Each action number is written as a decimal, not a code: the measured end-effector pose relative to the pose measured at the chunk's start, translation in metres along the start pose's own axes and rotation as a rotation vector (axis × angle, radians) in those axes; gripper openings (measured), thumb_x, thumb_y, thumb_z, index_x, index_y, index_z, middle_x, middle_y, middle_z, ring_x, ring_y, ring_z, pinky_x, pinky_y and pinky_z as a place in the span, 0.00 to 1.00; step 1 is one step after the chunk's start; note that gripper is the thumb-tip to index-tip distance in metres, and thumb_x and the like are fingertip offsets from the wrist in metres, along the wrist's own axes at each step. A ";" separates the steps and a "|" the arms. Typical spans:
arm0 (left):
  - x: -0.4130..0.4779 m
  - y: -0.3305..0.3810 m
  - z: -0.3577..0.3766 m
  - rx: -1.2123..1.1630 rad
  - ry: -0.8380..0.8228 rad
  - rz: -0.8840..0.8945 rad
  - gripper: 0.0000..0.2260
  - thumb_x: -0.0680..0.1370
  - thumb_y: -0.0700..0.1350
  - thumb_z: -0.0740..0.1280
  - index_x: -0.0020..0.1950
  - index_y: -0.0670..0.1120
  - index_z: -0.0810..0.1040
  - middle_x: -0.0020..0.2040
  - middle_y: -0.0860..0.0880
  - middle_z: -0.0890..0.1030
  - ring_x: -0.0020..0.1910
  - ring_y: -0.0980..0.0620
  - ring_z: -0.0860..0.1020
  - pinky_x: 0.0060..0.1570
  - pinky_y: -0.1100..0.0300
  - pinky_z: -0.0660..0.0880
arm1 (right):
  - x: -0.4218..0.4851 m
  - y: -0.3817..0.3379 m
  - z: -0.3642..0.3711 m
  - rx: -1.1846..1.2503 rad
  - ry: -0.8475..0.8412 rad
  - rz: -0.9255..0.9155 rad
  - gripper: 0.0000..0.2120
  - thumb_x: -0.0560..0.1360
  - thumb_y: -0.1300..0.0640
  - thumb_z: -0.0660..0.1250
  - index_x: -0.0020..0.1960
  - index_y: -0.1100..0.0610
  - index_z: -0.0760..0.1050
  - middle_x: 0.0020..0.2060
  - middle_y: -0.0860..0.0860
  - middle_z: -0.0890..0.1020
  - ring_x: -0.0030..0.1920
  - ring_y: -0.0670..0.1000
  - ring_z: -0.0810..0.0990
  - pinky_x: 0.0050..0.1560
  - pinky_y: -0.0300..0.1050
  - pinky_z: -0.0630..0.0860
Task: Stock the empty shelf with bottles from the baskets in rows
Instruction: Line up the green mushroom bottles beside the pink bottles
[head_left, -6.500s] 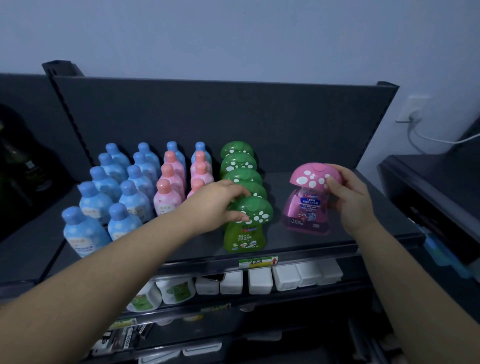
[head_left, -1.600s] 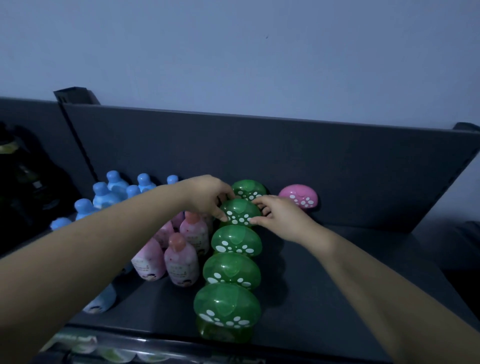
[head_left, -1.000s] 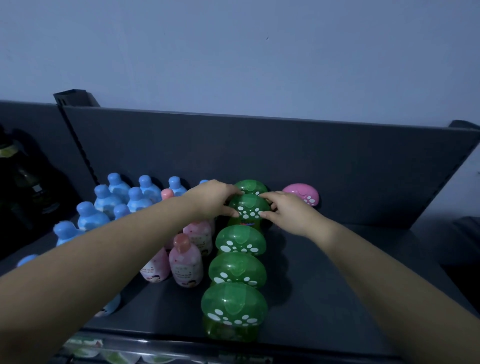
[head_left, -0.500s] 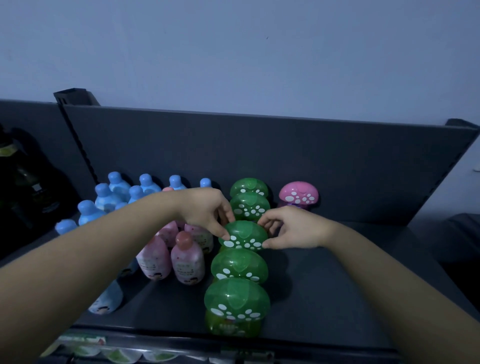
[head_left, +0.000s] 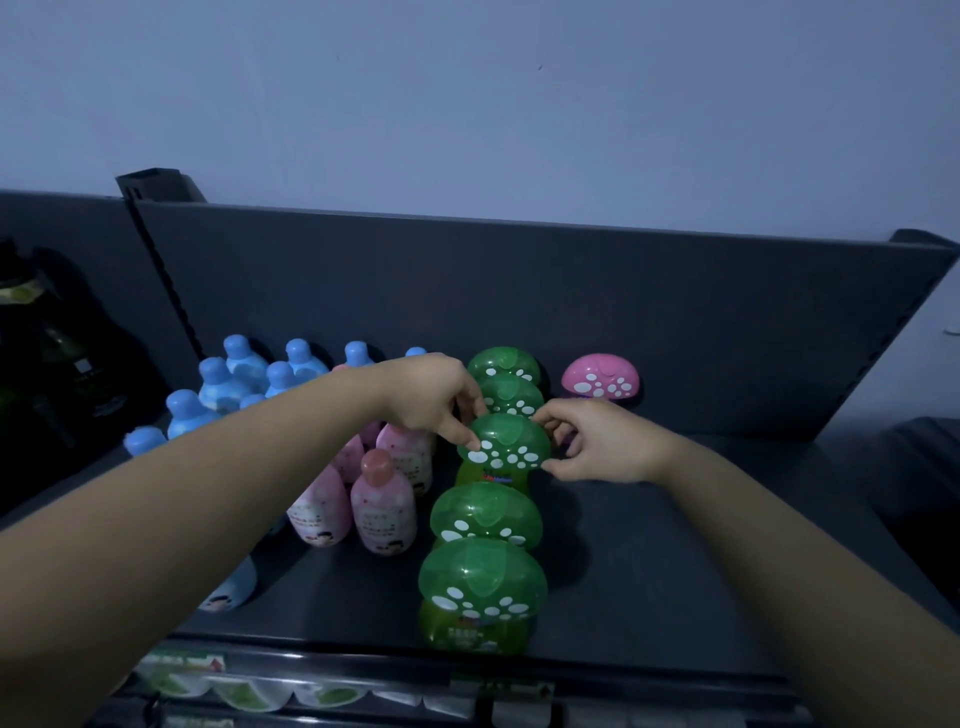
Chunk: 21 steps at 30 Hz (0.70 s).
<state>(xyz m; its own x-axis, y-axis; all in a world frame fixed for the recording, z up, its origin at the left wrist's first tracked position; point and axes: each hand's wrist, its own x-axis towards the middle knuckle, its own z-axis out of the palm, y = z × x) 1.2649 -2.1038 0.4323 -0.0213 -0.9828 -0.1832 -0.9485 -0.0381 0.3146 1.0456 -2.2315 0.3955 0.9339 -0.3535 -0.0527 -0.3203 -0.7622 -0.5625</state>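
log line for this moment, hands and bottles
left hand: pinches middle green mushroom bottle cap | right hand: pinches same cap | pink mushroom bottle: alone at shelf back | step: squaring green row

Pink bottle (head_left: 600, 382): formerly in right hand (head_left: 597, 441) at the front of the shelf (head_left: 649, 571); now let go, standing at the back, right of the green row (head_left: 483, 582).
Left hand (head_left: 431, 400) and right hand: shifted forward from the second-from-back cap to the middle green bottle (head_left: 511, 441), pinching its cap from both sides.
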 end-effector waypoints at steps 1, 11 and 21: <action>-0.001 0.000 0.001 0.015 0.017 0.001 0.17 0.72 0.55 0.75 0.58 0.50 0.81 0.50 0.56 0.84 0.47 0.58 0.80 0.46 0.69 0.72 | 0.001 -0.001 0.001 -0.023 0.013 -0.011 0.18 0.71 0.58 0.74 0.60 0.52 0.77 0.43 0.41 0.78 0.39 0.33 0.78 0.42 0.28 0.73; -0.029 0.014 -0.012 0.060 0.074 0.027 0.20 0.71 0.54 0.76 0.57 0.49 0.76 0.53 0.54 0.77 0.49 0.63 0.76 0.49 0.67 0.74 | -0.025 -0.009 -0.004 0.030 0.170 -0.080 0.14 0.71 0.61 0.74 0.55 0.51 0.78 0.47 0.46 0.77 0.41 0.42 0.75 0.41 0.33 0.72; -0.057 0.032 0.010 0.121 -0.097 0.104 0.21 0.68 0.60 0.76 0.56 0.52 0.80 0.45 0.60 0.84 0.44 0.62 0.79 0.48 0.65 0.75 | -0.047 -0.012 0.041 0.142 0.011 -0.083 0.22 0.67 0.41 0.73 0.60 0.40 0.76 0.52 0.43 0.81 0.52 0.45 0.79 0.49 0.42 0.79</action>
<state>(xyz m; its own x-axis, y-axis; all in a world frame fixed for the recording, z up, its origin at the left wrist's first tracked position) 1.2329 -2.0468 0.4439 -0.1463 -0.9580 -0.2465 -0.9706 0.0909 0.2228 1.0117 -2.1837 0.3710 0.9543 -0.2988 0.0075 -0.2155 -0.7051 -0.6756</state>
